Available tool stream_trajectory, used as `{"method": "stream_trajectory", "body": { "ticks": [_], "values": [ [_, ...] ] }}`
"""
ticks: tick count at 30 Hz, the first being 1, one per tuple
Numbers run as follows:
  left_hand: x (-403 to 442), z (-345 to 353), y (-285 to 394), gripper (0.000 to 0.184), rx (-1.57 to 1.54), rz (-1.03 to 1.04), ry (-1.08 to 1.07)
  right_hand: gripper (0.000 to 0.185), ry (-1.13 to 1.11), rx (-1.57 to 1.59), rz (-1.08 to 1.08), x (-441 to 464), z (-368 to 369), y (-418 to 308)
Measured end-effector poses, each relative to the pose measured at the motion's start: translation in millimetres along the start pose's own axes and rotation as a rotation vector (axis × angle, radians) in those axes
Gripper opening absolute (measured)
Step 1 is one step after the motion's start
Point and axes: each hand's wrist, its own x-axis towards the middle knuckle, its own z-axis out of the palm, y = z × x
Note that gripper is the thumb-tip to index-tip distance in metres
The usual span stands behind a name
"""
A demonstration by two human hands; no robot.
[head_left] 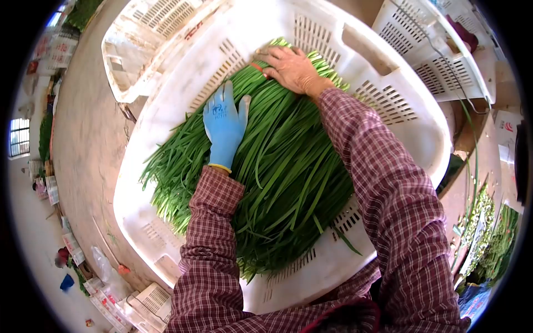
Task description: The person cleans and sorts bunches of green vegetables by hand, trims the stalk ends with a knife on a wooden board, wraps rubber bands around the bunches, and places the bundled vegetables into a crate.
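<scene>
A large white plastic crate (130, 188) with slotted walls holds a thick pile of long green garlic chives (288, 161). My left hand (225, 119), in a blue glove, lies flat on the leaves at the pile's left side, fingers stretched out and thumb apart. My bare right hand (288, 69) rests on the paler stem ends at the far side of the pile, its fingers extended over them. Next to its fingertips a reddish band (256, 66) crosses one bunch. The undersides of both hands are hidden.
Another white crate (125, 61) stands at the upper left, and more crates (433, 55) are at the upper right. Green bundles with pale buds (480, 227) lie at the right. A clear plastic bag (105, 263) and a white basket (150, 302) are on the floor (83, 139) at lower left.
</scene>
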Motion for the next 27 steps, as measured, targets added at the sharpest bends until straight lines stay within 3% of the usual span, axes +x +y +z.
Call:
{"method": "stream_trajectory", "body": {
  "ticks": [7, 11, 14, 17, 21, 23, 25, 27],
  "values": [
    [4.5, 1.5, -3.2, 0.061, -0.015, -0.053, -0.093, 0.055, 0.249, -0.129, 0.177, -38.6, -12.7, -15.8],
    [5.2, -7.1, -16.3, 0.073, -0.141, 0.042, -0.029, 0.071, 0.163, -0.002, 0.319, -63.7, -9.5, 1.8],
    [-21.5, -36.8, -20.8, 0.098, -0.065, 0.147, -0.098, 0.077, 0.151, 0.016, 0.318, -65.5, -7.5, 3.8],
    [-35.8, -32.9, -9.1, 0.101, 0.163, 0.171, -0.184, 0.078, 0.109, 0.069, 0.334, -68.2, 9.4, 11.6],
    [-31.7, -32.1, -6.7, 0.104, 0.148, 0.126, -0.217, 0.075, 0.068, 0.125, 0.336, -56.4, -5.6, 4.6],
    [-32.6, -28.1, -11.8, 0.104, 0.142, 0.133, -0.192, 0.070, -0.122, -0.126, 0.500, -52.1, -19.5, -21.4],
    [-31.1, -35.7, -19.8, 0.105, 0.142, 0.185, -0.221, 0.065, -0.101, -0.050, 0.359, -67.9, -26.8, -57.8],
    [-35.4, -56.2, -26.3, 0.110, 0.113, 0.190, -0.304, 0.063, -0.351, -0.155, 0.095, -89.6, -45.6, -97.0]
  ]
}}
